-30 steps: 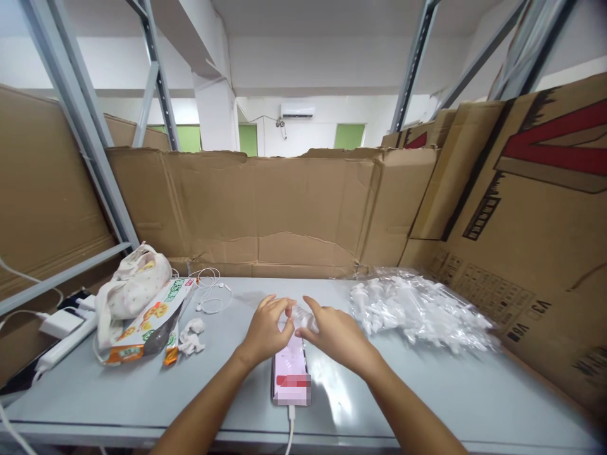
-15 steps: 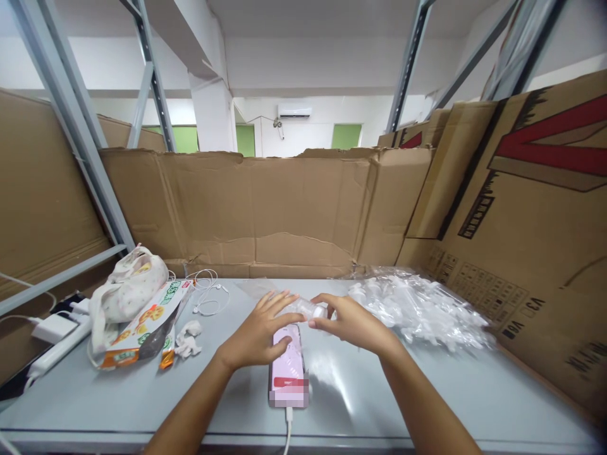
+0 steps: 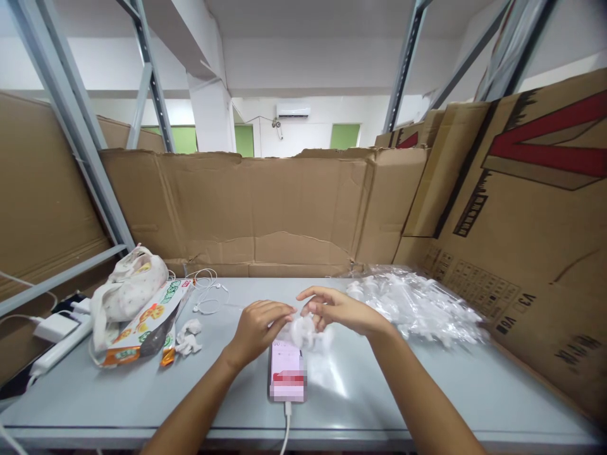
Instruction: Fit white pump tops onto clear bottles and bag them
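Note:
Between my hands is a small clear-and-white plastic piece [image 3: 304, 333], smeared by motion, so its exact kind does not show. My left hand [image 3: 263, 325] is closed in a pinch at the left side of this piece. On the other side is my right hand [image 3: 342, 311], its fingers bent and apart, with the fingertips at the upper edge of the piece. I cannot make out a firm grip there. A phone [image 3: 287, 373] with a lit screen lies below the piece, plugged into a white cable [image 3: 286, 423].
Clear plastic packaging with white parts [image 3: 417, 306] lies heaped at the right. To the left are a food box [image 3: 152, 322], a cloth bag [image 3: 130, 287], crumpled tissue [image 3: 188, 338], white earphones [image 3: 208, 294] and a power strip [image 3: 61, 347]. Cardboard [image 3: 265, 215] walls the table's back.
The plastic piece has swung down toward the phone. My left hand's spread fingers have closed together. My right hand has turned slightly and its index finger has straightened.

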Motion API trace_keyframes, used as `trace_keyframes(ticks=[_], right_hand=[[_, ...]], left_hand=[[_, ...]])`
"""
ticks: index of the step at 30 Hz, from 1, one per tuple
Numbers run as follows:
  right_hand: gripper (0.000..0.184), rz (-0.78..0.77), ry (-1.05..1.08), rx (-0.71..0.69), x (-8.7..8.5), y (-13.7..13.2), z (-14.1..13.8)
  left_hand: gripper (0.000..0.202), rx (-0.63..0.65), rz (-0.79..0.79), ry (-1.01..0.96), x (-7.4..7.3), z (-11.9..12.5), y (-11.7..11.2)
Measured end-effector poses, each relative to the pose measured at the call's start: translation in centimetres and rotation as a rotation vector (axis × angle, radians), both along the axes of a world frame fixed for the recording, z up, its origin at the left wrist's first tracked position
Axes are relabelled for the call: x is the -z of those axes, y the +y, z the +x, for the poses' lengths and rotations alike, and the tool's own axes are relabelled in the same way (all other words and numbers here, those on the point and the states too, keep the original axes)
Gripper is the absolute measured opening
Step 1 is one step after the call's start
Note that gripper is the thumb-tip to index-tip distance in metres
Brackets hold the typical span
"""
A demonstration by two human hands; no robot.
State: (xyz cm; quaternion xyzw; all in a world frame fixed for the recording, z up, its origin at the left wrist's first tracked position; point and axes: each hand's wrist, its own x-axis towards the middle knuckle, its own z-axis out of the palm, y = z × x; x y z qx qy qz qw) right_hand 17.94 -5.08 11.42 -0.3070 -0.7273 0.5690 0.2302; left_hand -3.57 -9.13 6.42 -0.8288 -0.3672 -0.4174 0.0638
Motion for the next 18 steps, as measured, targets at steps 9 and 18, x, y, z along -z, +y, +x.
trace_keyframes(ticks=[9,18], right_hand=[[0.035,0.088,0.340,0.082,1.0,-0.6,0.2],[0.019,0.368,0.298,0.130,0.2,-2.2,-1.1]], left_hand=[[0.021,-0.110,-0.242,-0.529,-2.5,-0.4,-0.3],[0.024,-0.090,-0.430,-0.523,-5.0,0.7,-1.4]])
